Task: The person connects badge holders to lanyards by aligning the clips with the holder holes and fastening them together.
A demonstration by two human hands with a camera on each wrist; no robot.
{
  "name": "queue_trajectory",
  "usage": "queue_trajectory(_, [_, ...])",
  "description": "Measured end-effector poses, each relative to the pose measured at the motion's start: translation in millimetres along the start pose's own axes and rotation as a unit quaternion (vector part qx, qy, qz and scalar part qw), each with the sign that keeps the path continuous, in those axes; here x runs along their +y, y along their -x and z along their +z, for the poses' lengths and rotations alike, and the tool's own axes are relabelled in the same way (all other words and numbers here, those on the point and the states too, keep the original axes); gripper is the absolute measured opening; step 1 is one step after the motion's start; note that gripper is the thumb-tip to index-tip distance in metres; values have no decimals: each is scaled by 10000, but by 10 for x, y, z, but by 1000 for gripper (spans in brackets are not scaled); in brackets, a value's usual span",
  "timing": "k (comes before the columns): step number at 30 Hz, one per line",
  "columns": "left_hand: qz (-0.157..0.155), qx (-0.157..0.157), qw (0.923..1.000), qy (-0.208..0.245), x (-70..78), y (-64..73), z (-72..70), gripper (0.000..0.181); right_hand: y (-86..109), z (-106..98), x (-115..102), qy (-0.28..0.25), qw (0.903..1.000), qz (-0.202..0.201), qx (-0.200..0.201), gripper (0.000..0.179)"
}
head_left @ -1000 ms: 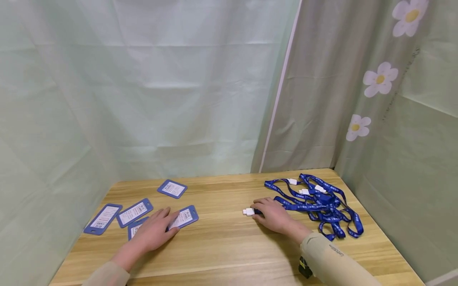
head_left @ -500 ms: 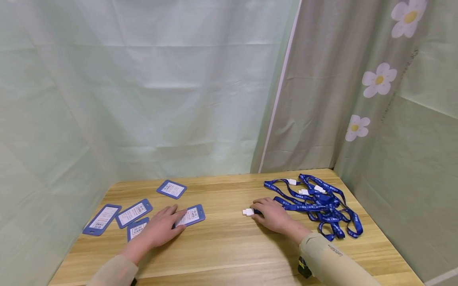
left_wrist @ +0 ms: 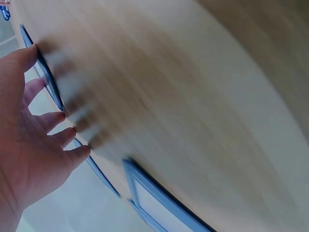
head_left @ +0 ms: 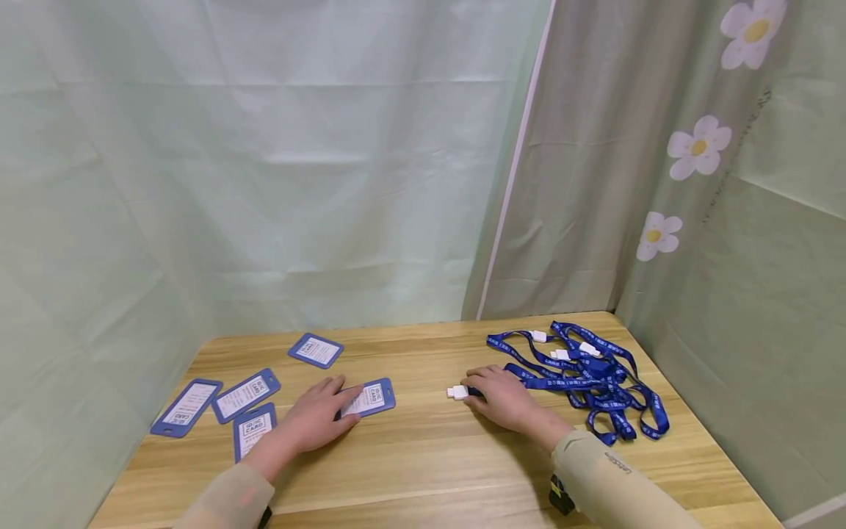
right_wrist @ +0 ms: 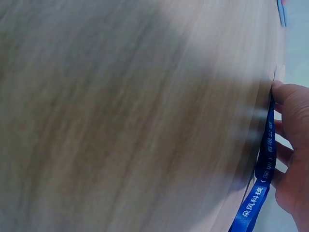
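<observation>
Left hand [head_left: 312, 417] rests relaxed fingers on ID-card holder [head_left: 374, 397], long axis toward right edge of worktop [head_left: 423, 455], facing lanyard [right_wrist: 265, 166] pinched by right hand [head_left: 505, 400].

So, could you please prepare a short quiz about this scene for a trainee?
1. How many blue rectangular card holders can be seen on the light wooden table?
2. True or false: the right hand rests among the card holders.
3. The left hand touches: (a) a white plastic connector; (b) a card holder; (c) a grey curtain.
Key: 1. Five. 2. False; it holds a blue printed ribbon lanyard. 3. (b).
</observation>
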State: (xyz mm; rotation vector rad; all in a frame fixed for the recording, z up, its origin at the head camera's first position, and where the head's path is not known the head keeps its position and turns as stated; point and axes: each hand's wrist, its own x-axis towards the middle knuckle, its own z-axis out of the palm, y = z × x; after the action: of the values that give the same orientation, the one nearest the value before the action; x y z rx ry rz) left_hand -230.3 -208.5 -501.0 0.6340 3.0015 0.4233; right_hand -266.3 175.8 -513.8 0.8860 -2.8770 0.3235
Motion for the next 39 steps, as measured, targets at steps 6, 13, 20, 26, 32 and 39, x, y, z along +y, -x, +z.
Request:
queue_trajectory(6, [78, -114, 9999, 8, 109, -99, 59, 57, -2, 1, -3, -25, 10000, -29, 31, 38])
queue_trajectory(13, [139, -192, 9997, 14, 256, -222, 115, 58, -5, 15, -1, 38, 10000, -47, 40, 38])
queue_trajectory(20, [130, -247, 9996, 66, 345, -310, 146, 59, -13, 24, 2, 49, 10000, -12, 37, 38])
queue_trajectory(26, [40, -243, 9994, 226, 343, -315, 145, 62, -23, 44, 9, 79, 10000, 58, 6, 40])
queue_trajectory(32, [-87, -111, 9995, 273, 243, -278, 134, 71, 2, 27, 9, -17, 9999, 108, -3, 44])
queue_trajectory(39, [-115, 28, 9992, 381, 140, -246, 150, 73, 17, -20, 33, -185, 9996, 162, -122, 46])
